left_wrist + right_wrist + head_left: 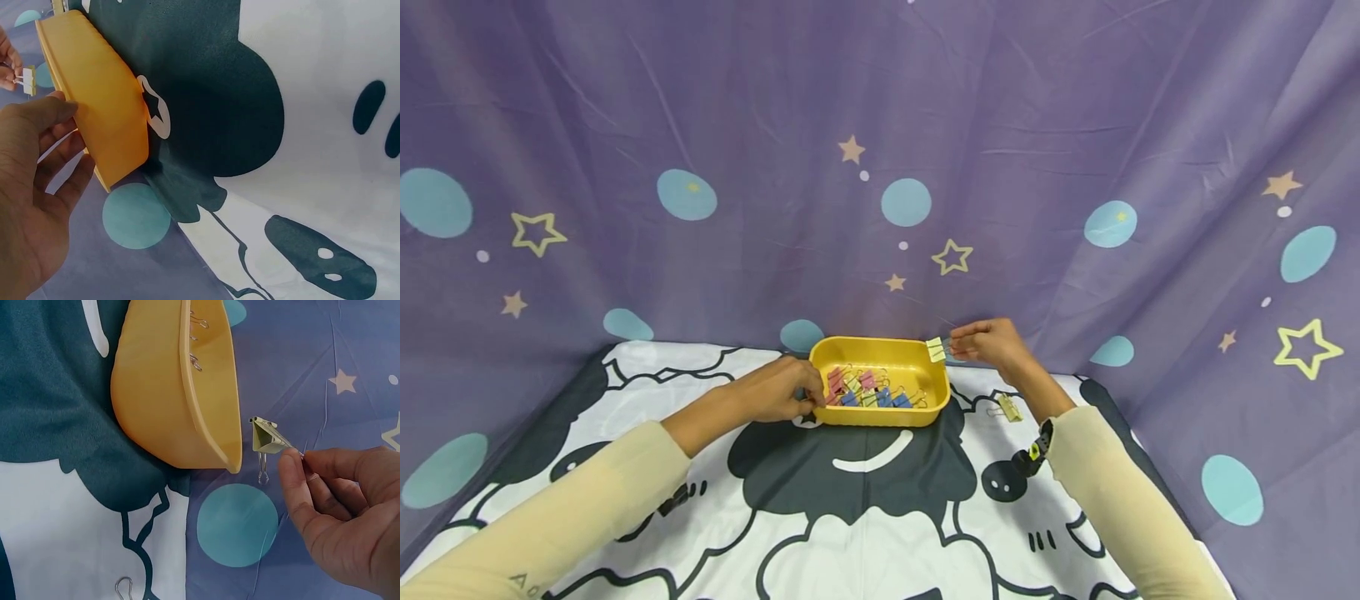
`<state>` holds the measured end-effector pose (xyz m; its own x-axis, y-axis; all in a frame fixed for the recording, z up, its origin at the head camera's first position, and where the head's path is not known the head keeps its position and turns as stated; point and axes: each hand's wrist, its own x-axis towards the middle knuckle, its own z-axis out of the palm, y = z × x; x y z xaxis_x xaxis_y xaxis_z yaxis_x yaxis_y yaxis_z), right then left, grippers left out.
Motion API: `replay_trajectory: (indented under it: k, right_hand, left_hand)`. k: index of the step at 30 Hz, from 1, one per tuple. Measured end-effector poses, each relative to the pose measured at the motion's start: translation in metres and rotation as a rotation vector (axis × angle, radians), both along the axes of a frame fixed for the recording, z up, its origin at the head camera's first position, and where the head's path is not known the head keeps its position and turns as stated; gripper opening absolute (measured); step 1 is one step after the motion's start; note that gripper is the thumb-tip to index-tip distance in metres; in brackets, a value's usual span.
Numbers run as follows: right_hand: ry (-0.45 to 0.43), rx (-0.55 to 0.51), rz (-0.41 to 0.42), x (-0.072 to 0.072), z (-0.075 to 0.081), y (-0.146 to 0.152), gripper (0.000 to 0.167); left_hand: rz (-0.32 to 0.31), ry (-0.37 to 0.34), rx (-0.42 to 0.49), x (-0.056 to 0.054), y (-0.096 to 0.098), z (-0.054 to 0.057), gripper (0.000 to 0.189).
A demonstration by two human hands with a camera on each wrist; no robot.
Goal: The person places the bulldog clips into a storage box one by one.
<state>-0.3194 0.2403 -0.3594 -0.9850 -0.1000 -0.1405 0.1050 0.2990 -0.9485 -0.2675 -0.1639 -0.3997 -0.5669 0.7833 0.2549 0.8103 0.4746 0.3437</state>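
A yellow plastic tray (pixel 880 416) stands on the cloth and holds several pink, blue and yellow binder clips (pixel 868 381). At its left end my left hand (pixel 778 390) grips the rim; in the left wrist view its fingertips touch the tray's wall (pixel 106 94). My right hand (pixel 992 342) is beyond the tray's right end. Between thumb and index finger it pinches a wire handle of a pale yellow binder clip (pixel 267 437). That clip hangs just outside the right rim, its other handle pointing down in the right wrist view.
Another yellow binder clip (pixel 1009 408) lies on the cloth right of the tray, below my right forearm. The black and white patterned cloth (pixel 865 550) covers the table. Behind it hangs a purple curtain (pixel 775 167) with stars and blue spots.
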Motion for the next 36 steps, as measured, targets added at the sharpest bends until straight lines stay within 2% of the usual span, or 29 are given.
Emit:
replay_trajectory:
  k: [12,23,28,36]
  right_hand:
    - [0.041,0.003,0.049,-0.002,-0.002,-0.023,0.038]
    - [0.068,0.122,0.03,-0.004,-0.007,-0.043,0.025]
    - [0.077,0.165,0.032,-0.005,-0.01,-0.05,0.024]
    - [0.064,0.175,0.046,-0.009,-0.019,-0.057,0.026]
  left_hand:
    - [-0.003,-0.004,0.005,0.001,0.001,0.001,0.018]
    - [-0.011,-0.004,0.011,0.0,0.001,0.001,0.019]
    - [-0.015,-0.01,0.013,0.0,0.001,0.001,0.019]
    - [-0.023,-0.001,0.016,0.0,0.002,0.003,0.018]
